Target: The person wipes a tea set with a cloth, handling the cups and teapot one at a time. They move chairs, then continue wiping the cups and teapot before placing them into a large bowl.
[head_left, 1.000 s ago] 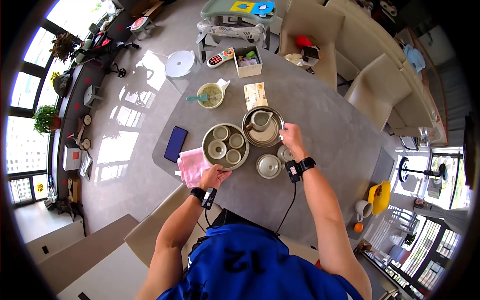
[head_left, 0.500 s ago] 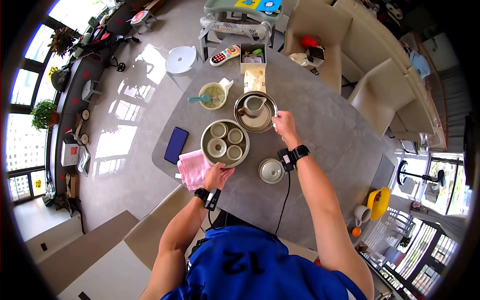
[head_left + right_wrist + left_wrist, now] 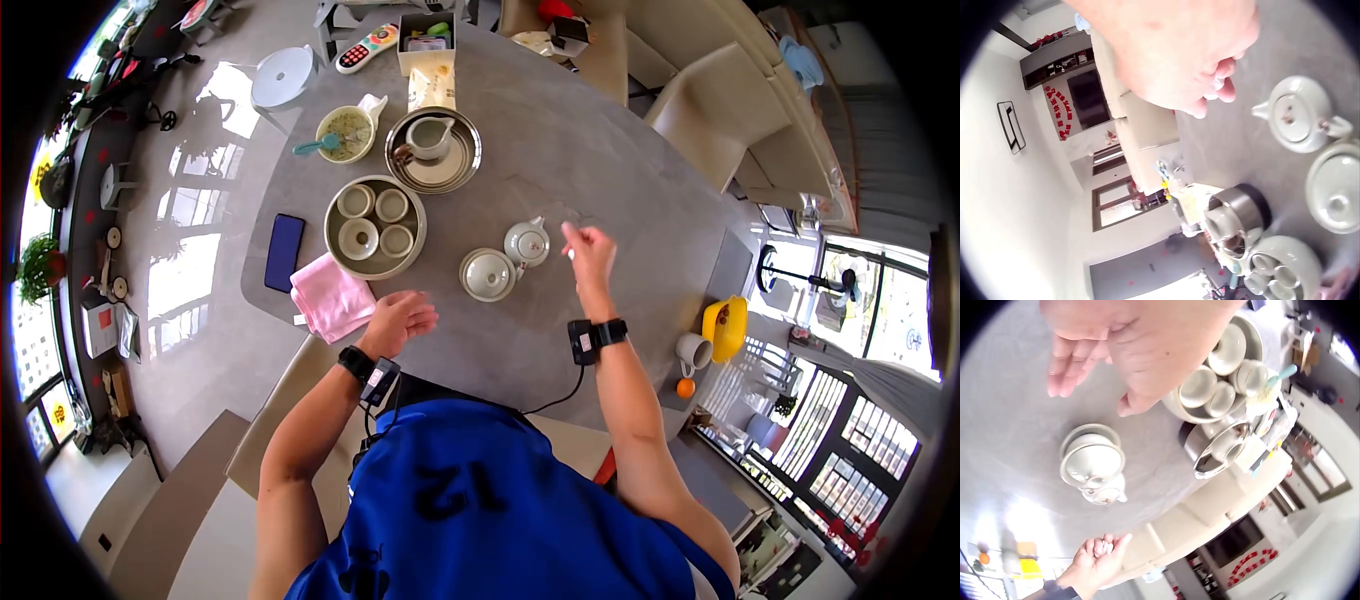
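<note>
My left hand [image 3: 398,322] hangs open over the table edge, by a pink cloth [image 3: 332,298] and a round bowl [image 3: 418,238] of small cups, touching neither. My right hand [image 3: 592,262] has its fingers curled round a small white thing [image 3: 1217,89], mostly hidden, beside a small white teapot [image 3: 526,244]. The teapot stands against a lidded white bowl [image 3: 488,274]. Beyond the bowl of cups, a steel pan [image 3: 468,128] holds a white pitcher [image 3: 429,138] and something brown.
A phone [image 3: 284,252] lies at the left. Toward the back are a bowl of food [image 3: 350,150] with a teal spoon, a patterned packet [image 3: 432,88], a toy remote [image 3: 368,48] and an open box [image 3: 427,58]. A mug [image 3: 692,350], yellow tray [image 3: 738,328] and orange fruit [image 3: 685,388] are at right.
The steel pan has moved away toward the packet, and my right hand has left its rim, moving right past the teapot. My left hand has let go of the bowl of cups. The head view has shifted.
</note>
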`<state>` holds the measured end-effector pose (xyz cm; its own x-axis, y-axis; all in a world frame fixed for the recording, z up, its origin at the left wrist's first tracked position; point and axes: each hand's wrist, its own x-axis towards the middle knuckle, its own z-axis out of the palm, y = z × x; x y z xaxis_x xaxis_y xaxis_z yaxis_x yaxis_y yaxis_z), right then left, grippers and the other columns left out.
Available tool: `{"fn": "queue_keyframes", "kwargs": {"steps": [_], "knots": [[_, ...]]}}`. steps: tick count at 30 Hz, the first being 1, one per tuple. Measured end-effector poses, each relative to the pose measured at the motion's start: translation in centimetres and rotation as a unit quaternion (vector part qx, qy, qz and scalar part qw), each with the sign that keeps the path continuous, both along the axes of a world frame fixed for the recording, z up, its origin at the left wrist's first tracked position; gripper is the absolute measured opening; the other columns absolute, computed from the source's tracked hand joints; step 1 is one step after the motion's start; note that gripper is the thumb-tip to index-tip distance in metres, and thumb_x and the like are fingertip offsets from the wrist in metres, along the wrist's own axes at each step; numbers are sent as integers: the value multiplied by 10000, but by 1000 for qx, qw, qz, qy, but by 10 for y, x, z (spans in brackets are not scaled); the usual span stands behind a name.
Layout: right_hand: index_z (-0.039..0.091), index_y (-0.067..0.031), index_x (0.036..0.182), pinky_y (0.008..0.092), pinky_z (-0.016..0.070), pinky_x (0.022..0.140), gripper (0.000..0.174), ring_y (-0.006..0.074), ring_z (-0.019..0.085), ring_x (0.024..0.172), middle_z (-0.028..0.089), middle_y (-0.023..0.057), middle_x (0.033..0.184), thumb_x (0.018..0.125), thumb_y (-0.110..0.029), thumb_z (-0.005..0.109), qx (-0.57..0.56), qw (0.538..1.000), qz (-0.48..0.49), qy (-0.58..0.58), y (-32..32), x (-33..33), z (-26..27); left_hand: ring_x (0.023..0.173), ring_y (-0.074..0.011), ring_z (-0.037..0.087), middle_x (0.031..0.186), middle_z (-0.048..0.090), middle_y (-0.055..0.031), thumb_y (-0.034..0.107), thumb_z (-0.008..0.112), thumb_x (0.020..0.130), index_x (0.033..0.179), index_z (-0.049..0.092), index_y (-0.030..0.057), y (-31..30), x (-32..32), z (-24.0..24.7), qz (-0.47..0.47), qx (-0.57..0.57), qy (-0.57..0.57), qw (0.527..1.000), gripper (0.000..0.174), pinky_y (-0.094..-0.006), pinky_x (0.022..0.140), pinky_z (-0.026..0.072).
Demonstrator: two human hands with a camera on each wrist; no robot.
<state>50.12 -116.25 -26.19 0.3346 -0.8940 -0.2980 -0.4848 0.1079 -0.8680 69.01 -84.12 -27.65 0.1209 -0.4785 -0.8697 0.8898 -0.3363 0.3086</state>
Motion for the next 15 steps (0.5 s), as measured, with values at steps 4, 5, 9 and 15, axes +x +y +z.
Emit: {"fn": "queue_keyframes", "kwargs": {"steps": [4, 5, 9, 15], "knots": [[741, -31, 927, 233, 294, 421, 283, 45, 432, 480, 685, 26, 701, 912, -299, 831, 305, 952, 20, 23, 36, -38, -1, 1044, -316, 713, 1308, 638, -202, 188, 765, 961, 1675, 141, 62, -38, -20, 8, -147, -30, -113, 982, 957, -475, 908, 612], [746, -37, 957, 225, 277, 416, 278, 41, 424, 479, 672, 13, 713, 913, -297, 832, 333, 943, 3, 2, 43, -40, -8, 1039, -307, 714, 1288, 651, -190, 180, 775, 948, 1679, 142, 73, -49, -26, 11, -138, -36, -91, 986, 973, -469, 898, 613], [765, -53, 1062, 206, 243, 413, 280, 32, 400, 478, 620, -29, 739, 914, -281, 833, 385, 919, -60, -55, 73, -27, -29, 1013, -299, 722, 1231, 684, -174, 204, 834, 883, 1692, 143, 132, -90, -36, 35, -257, -13, -172, 951, 1066, -440, 874, 609], [764, -37, 1109, 221, 241, 409, 249, 35, 391, 470, 619, -24, 756, 952, -228, 791, 373, 916, -112, -101, 91, -18, -38, 1347, -425, 496, 1554, 370, -256, 226, 943, 661, 1637, 282, 147, -100, -57, 35, -447, 30, -615, 649, 1181, -477, 1007, 525]]}}
